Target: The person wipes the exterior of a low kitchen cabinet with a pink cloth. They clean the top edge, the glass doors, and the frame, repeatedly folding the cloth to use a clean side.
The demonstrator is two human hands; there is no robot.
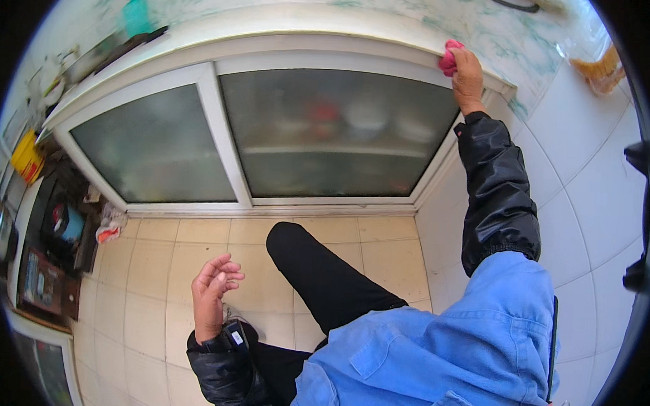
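Note:
My right hand (467, 78) grips a bunched pink cloth (450, 58) against the front edge of the counter (330, 41), near its right end. Below that edge stands a cabinet with white-framed frosted glass doors; the right door (333, 133) shows blurred red and white items behind it, and the left door (155, 143) is also closed. My left hand (214, 293) is held over the tiled floor with its fingers slightly curled and apart, holding nothing. Black sleeves cover both forearms.
A green bottle (136, 15) stands at the back left of the counter. Farther left are a yellow container (27, 156) and shelves with a blue container (72, 223). White wall tiles (598, 212) run along the right. A plastic bag (110, 225) lies by the cabinet's left corner.

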